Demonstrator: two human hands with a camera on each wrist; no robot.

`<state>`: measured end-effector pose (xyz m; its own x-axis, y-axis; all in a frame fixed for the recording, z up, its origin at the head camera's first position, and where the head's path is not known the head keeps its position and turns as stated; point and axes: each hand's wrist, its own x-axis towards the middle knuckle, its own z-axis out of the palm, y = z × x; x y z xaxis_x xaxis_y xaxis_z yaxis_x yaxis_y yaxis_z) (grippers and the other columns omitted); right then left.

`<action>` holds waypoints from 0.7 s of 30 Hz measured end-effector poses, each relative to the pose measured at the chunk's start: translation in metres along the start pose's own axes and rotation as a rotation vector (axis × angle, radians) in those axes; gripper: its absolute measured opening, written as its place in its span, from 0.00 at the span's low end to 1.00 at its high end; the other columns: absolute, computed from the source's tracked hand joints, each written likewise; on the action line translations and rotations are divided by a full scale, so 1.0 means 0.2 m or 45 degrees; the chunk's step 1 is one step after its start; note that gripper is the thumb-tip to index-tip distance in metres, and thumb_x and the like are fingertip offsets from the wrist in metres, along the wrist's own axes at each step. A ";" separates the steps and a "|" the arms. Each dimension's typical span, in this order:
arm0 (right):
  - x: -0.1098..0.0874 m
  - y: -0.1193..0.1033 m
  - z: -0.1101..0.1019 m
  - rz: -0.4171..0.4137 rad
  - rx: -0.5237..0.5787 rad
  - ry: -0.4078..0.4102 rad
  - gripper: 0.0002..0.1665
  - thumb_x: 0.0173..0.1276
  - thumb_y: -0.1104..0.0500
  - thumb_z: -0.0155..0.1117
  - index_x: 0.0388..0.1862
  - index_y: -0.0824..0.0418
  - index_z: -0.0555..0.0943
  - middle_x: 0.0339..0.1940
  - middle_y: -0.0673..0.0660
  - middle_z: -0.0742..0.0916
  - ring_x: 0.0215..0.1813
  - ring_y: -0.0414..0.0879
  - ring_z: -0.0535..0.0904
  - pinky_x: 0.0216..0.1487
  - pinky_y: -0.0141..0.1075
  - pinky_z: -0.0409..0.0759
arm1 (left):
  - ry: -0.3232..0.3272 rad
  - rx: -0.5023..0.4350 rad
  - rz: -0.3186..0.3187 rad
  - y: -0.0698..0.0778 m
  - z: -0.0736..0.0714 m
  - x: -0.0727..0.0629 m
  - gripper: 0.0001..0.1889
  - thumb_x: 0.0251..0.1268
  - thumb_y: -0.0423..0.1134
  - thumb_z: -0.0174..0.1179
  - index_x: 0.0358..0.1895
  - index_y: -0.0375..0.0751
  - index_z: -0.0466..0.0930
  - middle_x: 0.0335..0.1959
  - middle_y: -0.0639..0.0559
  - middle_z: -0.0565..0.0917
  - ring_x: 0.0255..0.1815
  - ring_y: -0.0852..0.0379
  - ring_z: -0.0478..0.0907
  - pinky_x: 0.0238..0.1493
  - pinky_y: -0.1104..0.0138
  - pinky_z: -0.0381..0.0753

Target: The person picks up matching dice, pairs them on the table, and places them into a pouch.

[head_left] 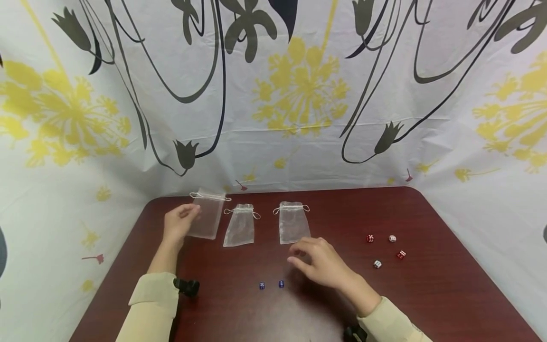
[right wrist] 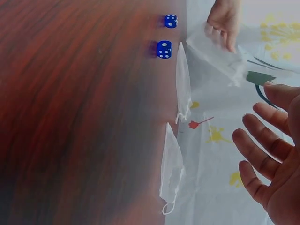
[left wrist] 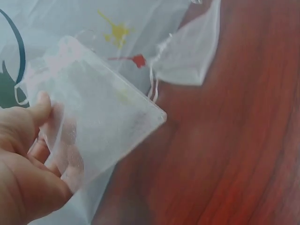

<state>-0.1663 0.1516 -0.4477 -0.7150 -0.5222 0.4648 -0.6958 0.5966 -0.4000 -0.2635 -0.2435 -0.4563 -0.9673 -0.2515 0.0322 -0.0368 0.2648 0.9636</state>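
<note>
Head: six blue, red and white cube dice (head_left: 262, 285) lay loose on dark-red wooden bench (head_left: 231, 311), none visibly bagged | left wrist: left hand's grip (left wrist: 23, 164) pinched white sheer drawstring bag (left wrist: 110, 117) | right wrist: right hand's grip (right wrist: 283, 171) hung apart, empty

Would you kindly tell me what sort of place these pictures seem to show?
Probably an improvised indoor tabletop workspace: a dark reddish-brown table stands against a flower-printed cloth, with small dice on its top and a sheer drawstring bag in the left hand.
</note>
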 end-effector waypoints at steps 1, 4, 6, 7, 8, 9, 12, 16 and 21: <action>0.00 0.00 0.00 0.003 0.000 0.003 0.09 0.65 0.53 0.74 0.39 0.56 0.87 0.34 0.43 0.87 0.37 0.36 0.83 0.43 0.43 0.79 | 0.008 -0.058 0.015 0.01 0.01 -0.01 0.18 0.71 0.43 0.65 0.52 0.30 0.82 0.38 0.53 0.90 0.36 0.64 0.86 0.45 0.71 0.83; 0.00 0.00 -0.01 0.010 -0.004 0.007 0.09 0.66 0.53 0.74 0.39 0.56 0.87 0.34 0.42 0.86 0.37 0.36 0.83 0.43 0.43 0.79 | 0.028 -0.223 0.053 0.06 0.05 -0.03 0.15 0.69 0.39 0.67 0.49 0.28 0.82 0.31 0.60 0.89 0.32 0.66 0.86 0.42 0.74 0.83; 0.01 0.00 -0.01 0.014 -0.009 0.009 0.09 0.66 0.53 0.74 0.39 0.56 0.87 0.33 0.42 0.86 0.37 0.36 0.83 0.43 0.43 0.79 | 0.039 -0.307 0.066 0.08 0.08 -0.06 0.13 0.69 0.36 0.67 0.47 0.28 0.82 0.29 0.63 0.88 0.32 0.65 0.86 0.42 0.73 0.83; 0.01 0.00 -0.01 0.015 -0.010 0.011 0.09 0.65 0.53 0.74 0.39 0.56 0.87 0.33 0.41 0.86 0.37 0.37 0.83 0.43 0.42 0.79 | 0.040 -0.336 0.070 0.10 0.09 -0.07 0.12 0.69 0.36 0.67 0.46 0.28 0.82 0.28 0.64 0.88 0.31 0.65 0.86 0.43 0.73 0.83; 0.01 0.00 -0.01 0.016 -0.009 0.013 0.09 0.65 0.53 0.74 0.39 0.56 0.87 0.33 0.41 0.86 0.37 0.36 0.83 0.42 0.42 0.79 | 0.040 -0.369 0.075 0.11 0.10 -0.08 0.11 0.69 0.35 0.66 0.46 0.28 0.82 0.28 0.64 0.87 0.32 0.65 0.86 0.43 0.73 0.83; 0.01 0.00 -0.01 0.017 -0.008 0.017 0.09 0.65 0.53 0.74 0.39 0.56 0.87 0.33 0.41 0.86 0.37 0.36 0.82 0.42 0.41 0.79 | 0.040 -0.395 0.083 0.13 0.11 -0.09 0.11 0.69 0.35 0.66 0.45 0.28 0.82 0.28 0.63 0.87 0.32 0.64 0.86 0.43 0.72 0.84; 0.01 0.01 -0.02 0.019 0.006 0.028 0.08 0.65 0.53 0.74 0.39 0.55 0.87 0.33 0.40 0.85 0.36 0.35 0.82 0.42 0.40 0.79 | 0.048 -0.439 0.106 0.16 0.13 -0.12 0.09 0.70 0.33 0.65 0.44 0.29 0.82 0.28 0.63 0.88 0.32 0.64 0.86 0.45 0.72 0.84; 0.01 0.01 -0.03 0.014 0.031 0.052 0.07 0.64 0.55 0.75 0.39 0.54 0.87 0.34 0.40 0.86 0.36 0.36 0.83 0.41 0.39 0.80 | 0.057 -0.448 0.131 0.20 0.16 -0.16 0.06 0.70 0.33 0.65 0.43 0.33 0.83 0.28 0.62 0.88 0.33 0.63 0.86 0.46 0.72 0.83; 0.03 0.02 -0.04 -0.004 0.044 0.076 0.07 0.64 0.55 0.75 0.38 0.53 0.86 0.33 0.40 0.86 0.36 0.36 0.83 0.41 0.38 0.79 | 0.058 -0.465 0.143 0.21 0.19 -0.21 0.05 0.69 0.35 0.66 0.41 0.37 0.84 0.31 0.57 0.89 0.36 0.59 0.87 0.49 0.70 0.82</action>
<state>-0.1721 0.1561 -0.4402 -0.7083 -0.4862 0.5118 -0.7006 0.5730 -0.4252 -0.2339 -0.1870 -0.4274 -0.9479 -0.2829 0.1465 0.1682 -0.0538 0.9843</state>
